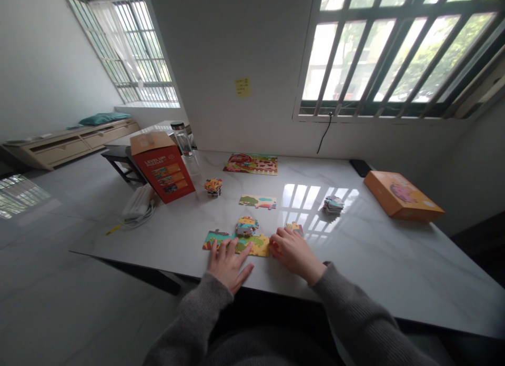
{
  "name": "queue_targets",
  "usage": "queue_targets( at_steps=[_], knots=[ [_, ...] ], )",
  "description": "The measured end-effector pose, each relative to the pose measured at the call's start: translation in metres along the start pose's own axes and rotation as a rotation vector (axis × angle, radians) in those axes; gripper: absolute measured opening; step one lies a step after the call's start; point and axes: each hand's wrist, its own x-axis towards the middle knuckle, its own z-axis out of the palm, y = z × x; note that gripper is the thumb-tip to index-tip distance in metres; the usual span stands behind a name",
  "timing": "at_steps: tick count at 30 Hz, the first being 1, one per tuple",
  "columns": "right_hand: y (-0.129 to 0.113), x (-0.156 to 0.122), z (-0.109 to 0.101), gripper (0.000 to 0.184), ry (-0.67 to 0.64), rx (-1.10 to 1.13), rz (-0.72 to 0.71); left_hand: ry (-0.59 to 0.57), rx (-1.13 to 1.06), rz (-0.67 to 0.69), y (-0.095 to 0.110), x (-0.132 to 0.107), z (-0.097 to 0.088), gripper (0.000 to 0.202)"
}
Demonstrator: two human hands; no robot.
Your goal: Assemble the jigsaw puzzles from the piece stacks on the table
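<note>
A joined strip of jigsaw puzzle pieces (258,246), teal on the left and yellow on the right, lies near the table's front edge. My left hand (230,262) rests on the strip with its fingers spread. At the strip's right end my right hand (291,250) pinches a reddish puzzle piece (275,247), mostly covered by the fingers. Just behind the right hand lies another puzzle piece (295,228), partly hidden. A stack of puzzle pieces (246,226) stands against the back of the strip.
Farther back lie a short joined puzzle section (258,201) and a farm picture (251,164). More piece stacks stand left (213,187) and right (333,205). A red puzzle box (165,169), a glass bottle (182,140), an orange box (402,195) and a phone-like black object (360,168) sit around them.
</note>
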Motion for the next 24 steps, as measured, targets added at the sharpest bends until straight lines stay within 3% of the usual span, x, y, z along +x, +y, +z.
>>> queue_targets(
  at_steps=[6, 16, 21, 24],
  knots=[
    [-0.012, 0.006, 0.004, 0.008, -0.067, -0.079, 0.066, 0.022, 0.021, 0.013, 0.0, -0.001, 0.002, 0.052],
    [-0.006, 0.005, 0.023, 0.01, 0.05, 0.06, 0.135, 0.036, 0.017, 0.001, 0.005, -0.001, -0.002, 0.052],
    [0.004, -0.009, 0.01, 0.011, 0.109, 0.261, 0.05, -0.001, -0.004, -0.023, 0.009, -0.001, -0.002, 0.054],
    [0.013, -0.028, 0.007, 0.017, 0.188, 0.267, -0.006, -0.021, -0.018, -0.034, 0.01, -0.001, -0.001, 0.055]
  ],
)
